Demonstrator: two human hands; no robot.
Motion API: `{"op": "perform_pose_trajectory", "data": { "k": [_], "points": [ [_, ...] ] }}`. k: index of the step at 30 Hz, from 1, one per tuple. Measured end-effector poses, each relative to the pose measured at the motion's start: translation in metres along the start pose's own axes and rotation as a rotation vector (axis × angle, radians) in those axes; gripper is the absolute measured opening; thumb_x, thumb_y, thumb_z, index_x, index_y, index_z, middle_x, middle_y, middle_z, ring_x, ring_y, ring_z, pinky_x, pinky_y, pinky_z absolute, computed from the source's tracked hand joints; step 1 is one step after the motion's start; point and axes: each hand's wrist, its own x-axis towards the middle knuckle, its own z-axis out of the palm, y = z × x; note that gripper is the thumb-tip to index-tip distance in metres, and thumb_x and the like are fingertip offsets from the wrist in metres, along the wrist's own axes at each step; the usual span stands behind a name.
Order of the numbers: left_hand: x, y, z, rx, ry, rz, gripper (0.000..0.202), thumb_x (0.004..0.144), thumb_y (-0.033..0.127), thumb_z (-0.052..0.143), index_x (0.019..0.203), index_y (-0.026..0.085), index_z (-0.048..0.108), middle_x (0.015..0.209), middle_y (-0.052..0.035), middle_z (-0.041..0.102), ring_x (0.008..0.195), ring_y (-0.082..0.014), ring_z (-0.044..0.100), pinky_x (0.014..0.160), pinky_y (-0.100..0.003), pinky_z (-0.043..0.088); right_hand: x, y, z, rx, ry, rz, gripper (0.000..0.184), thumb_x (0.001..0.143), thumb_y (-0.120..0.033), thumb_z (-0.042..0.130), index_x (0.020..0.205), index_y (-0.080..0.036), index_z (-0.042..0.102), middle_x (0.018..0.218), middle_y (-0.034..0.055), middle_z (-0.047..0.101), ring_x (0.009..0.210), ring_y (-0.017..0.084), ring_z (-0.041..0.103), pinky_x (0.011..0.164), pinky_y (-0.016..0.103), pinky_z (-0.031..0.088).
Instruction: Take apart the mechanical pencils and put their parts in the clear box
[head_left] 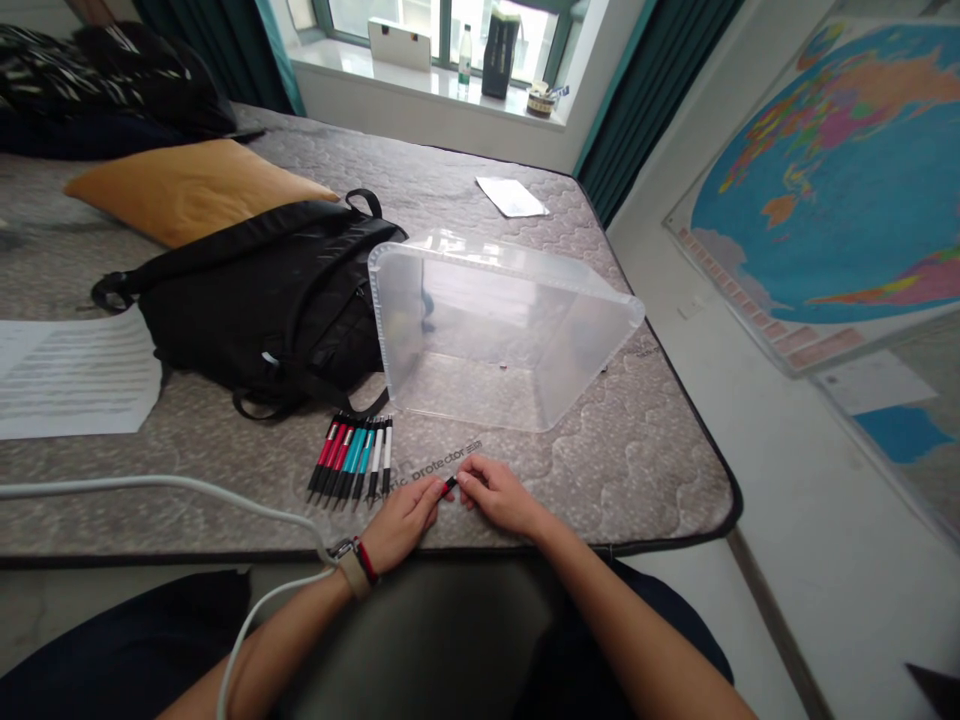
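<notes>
My left hand (403, 522) and my right hand (501, 497) meet at the near edge of the mattress (645, 450), fingers pinched together on a small black pen (449, 486) held between them. Just to the left lies a neat row of several pens (355, 458) with red, teal and white barrels and black tips. Beyond my hands a clear plastic bin (495, 325) lies on its side with its opening facing me. A watch and a red band sit on my left wrist.
A black backpack (262, 295) lies left of the bin, with an orange pillow (187, 185) behind it. Printed sheets (71, 375) rest at far left, a paper (511, 196) at the back. A white cable (172, 485) crosses the near edge. A world map (832, 170) covers the floor at right.
</notes>
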Motion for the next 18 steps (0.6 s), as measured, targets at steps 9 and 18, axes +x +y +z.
{"op": "perform_pose_trajectory", "data": {
  "k": [9,18],
  "points": [
    [-0.003,0.003,0.0,0.094,-0.01,0.036,0.045,0.099,0.051,0.031,0.076,0.019,0.052,0.062,0.0037,0.047,0.058,-0.0125,0.044,0.057,-0.025,0.032,0.0,-0.003,0.002,-0.256,-0.005,-0.064,0.027,0.096,-0.041,0.052,0.082,-0.019,0.059,0.071,-0.002,0.059,0.066,0.013,0.052,0.061,0.024,0.033],
    [-0.004,0.001,-0.001,0.116,0.029,0.033,0.031,0.09,0.046,0.055,0.105,0.02,0.054,0.064,0.0059,0.052,0.057,-0.0127,0.049,0.056,-0.023,0.036,0.006,0.007,-0.006,-0.103,0.22,-0.025,0.039,0.097,-0.039,0.047,0.065,-0.018,0.053,0.057,-0.0028,0.055,0.056,0.011,0.051,0.059,0.024,0.036]
  ]
}}
